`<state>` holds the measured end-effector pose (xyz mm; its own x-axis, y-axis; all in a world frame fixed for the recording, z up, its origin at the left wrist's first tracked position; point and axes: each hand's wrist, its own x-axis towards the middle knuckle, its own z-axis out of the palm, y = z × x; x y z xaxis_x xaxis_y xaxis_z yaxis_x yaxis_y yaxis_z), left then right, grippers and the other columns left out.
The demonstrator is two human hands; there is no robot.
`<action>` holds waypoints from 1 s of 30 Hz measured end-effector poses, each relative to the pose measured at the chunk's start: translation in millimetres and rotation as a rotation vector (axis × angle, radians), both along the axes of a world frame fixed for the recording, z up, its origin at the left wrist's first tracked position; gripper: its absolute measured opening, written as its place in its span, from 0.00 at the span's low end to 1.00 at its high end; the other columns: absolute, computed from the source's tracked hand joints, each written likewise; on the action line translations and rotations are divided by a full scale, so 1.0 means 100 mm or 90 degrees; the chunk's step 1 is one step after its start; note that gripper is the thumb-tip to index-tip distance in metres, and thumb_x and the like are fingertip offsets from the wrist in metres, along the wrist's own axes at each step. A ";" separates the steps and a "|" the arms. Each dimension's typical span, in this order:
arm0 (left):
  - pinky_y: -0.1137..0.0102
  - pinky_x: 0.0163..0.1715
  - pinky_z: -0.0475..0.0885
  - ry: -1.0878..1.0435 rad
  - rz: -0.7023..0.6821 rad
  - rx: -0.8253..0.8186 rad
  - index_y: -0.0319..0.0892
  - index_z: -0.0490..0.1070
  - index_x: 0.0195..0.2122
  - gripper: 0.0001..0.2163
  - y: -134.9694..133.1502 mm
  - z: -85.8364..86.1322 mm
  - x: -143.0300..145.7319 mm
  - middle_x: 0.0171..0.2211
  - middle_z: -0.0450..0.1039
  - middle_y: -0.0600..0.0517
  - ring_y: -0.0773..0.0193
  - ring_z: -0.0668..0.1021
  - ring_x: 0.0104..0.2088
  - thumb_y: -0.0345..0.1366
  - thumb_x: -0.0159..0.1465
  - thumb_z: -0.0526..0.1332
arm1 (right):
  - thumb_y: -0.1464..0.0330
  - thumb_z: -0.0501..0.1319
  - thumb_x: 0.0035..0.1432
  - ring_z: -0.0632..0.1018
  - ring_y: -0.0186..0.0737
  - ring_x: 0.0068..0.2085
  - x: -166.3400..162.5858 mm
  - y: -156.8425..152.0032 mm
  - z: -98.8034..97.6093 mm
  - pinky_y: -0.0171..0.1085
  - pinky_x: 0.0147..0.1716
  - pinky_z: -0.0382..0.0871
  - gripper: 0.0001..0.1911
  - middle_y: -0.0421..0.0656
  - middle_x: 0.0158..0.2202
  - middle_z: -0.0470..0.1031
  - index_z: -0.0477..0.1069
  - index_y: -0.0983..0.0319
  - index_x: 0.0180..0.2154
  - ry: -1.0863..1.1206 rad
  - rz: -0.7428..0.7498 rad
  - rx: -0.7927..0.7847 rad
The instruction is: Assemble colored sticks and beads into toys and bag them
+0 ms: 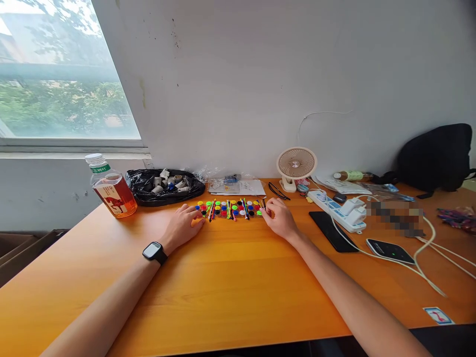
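Small round coloured discs lie in rows on the table, in red, yellow, green, blue, black and white. Between groups of them lie thin coloured sticks, roughly upright in the view. My left hand rests at the left end of the rows, fingers spread and thumb touching or close to the discs there. At the right end is my right hand, its fingers curled in and thumb close to the index finger. Thin dark sticks show beside its fingertips; whether they are gripped is unclear.
A bottle of amber drink and a black plastic bag of grey pieces stand at the left. Behind are papers, glasses and a small fan. On the right lie a power strip, cables and a black pad.
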<state>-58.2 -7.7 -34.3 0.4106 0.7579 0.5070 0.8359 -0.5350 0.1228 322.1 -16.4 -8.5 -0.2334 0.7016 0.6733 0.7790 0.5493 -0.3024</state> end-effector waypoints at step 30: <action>0.66 0.32 0.70 0.007 -0.020 -0.112 0.47 0.80 0.54 0.16 -0.02 -0.02 0.18 0.35 0.83 0.48 0.56 0.82 0.34 0.43 0.74 0.56 | 0.69 0.62 0.67 0.71 0.44 0.35 -0.01 0.01 -0.05 0.42 0.38 0.64 0.19 0.42 0.29 0.70 0.57 0.57 0.25 -0.013 0.023 -0.018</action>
<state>-40.1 -9.8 -36.5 0.4396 0.8215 0.3630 0.8212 -0.5314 0.2079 320.7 -15.2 -13.9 -0.2720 0.7115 0.6479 0.7650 0.5683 -0.3029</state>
